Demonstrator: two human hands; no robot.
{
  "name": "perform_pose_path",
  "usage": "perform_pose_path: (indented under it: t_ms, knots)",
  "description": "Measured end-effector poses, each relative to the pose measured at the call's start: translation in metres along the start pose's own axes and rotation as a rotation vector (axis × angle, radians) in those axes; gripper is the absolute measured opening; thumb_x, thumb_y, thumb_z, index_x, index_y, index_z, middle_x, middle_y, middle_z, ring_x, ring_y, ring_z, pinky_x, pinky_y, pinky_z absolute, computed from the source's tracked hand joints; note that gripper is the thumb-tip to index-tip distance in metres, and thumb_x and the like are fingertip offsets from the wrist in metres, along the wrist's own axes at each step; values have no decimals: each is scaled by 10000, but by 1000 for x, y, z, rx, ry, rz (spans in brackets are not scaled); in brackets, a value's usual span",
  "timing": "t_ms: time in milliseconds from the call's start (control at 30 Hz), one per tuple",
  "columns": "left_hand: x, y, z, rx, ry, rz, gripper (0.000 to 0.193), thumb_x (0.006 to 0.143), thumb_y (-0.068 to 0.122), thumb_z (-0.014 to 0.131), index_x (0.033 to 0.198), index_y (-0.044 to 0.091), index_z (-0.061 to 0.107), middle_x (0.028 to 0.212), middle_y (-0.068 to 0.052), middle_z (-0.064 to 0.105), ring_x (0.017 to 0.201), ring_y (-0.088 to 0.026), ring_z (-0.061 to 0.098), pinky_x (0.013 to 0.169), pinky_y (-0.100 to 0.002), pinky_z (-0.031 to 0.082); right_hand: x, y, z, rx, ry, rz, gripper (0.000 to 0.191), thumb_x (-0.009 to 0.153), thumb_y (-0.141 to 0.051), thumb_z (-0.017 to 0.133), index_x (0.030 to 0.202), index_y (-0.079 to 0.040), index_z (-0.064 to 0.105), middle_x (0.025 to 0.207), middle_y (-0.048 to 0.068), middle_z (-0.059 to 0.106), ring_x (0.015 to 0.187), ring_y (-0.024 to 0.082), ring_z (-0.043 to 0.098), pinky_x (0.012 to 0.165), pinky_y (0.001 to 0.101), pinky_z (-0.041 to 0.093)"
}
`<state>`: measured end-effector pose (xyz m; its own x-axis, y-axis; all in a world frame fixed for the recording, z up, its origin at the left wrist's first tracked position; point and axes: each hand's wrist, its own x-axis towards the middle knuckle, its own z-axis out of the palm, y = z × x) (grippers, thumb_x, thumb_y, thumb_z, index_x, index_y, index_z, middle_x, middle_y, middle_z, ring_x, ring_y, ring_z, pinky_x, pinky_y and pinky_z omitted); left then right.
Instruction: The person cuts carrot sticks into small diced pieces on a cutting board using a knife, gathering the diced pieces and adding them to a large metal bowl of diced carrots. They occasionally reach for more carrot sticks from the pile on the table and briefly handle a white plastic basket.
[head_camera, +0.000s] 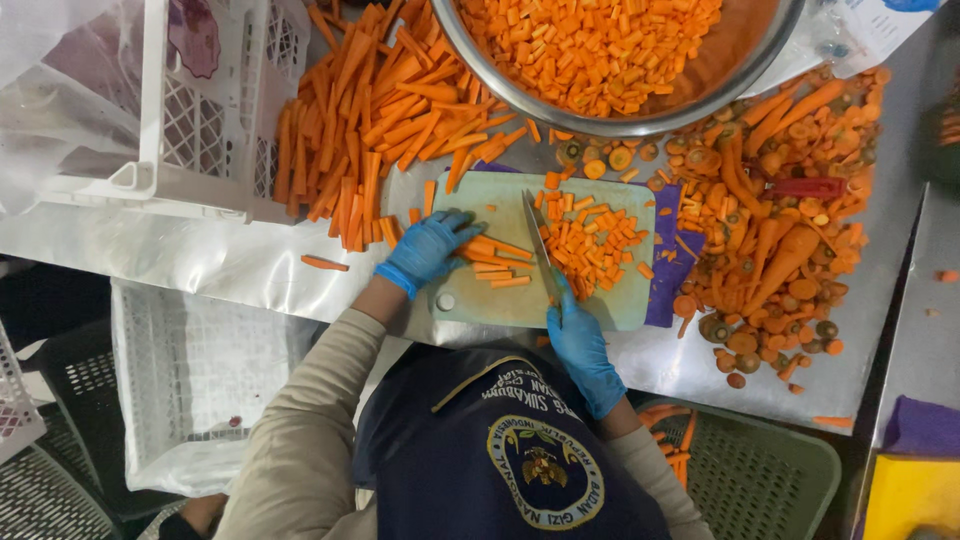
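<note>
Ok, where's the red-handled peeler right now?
In the head view, the red-handled peeler lies on the right, atop the heap of carrot peels and ends, right of the pale green cutting board.

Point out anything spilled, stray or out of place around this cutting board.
A lone carrot stick lies on the steel table, apart from the stick pile. Loose carrot pieces have strayed toward the table's near edge, and some sit on the green crate below. Otherwise nothing stands out.
</note>
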<state>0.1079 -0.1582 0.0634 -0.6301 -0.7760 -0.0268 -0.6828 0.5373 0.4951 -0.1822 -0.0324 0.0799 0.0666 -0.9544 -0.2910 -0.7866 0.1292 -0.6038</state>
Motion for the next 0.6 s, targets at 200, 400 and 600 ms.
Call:
perform_pose_path:
  t_ms: [200,400,600]
  knots:
    - [-18,13,16,-185,108,-196,729,809,203,767,1486,148,502,1422,-166,538,1197,-392,598,962,-449,529,7,9,9,-32,-1,25,655,982,-201,536,1593,-201,300,837,269,686,759,470,664,695,564,522]
    - [-29,33,33,-260,258,-235,667,813,145,699,1448,54,514,1433,-187,530,1208,-400,599,988,-447,534,10,12,18,-99,-2,10,674,988,-225,544,1605,-185,275,819,257,682,736,462,659,680,574,513]
    - [-13,41,38,-176,102,-185,583,820,149,686,1392,98,583,1434,-141,549,1191,-362,619,939,-449,547,12,9,26,-192,27,-35,689,987,-232,553,1611,-187,264,837,255,681,725,459,653,666,582,506]
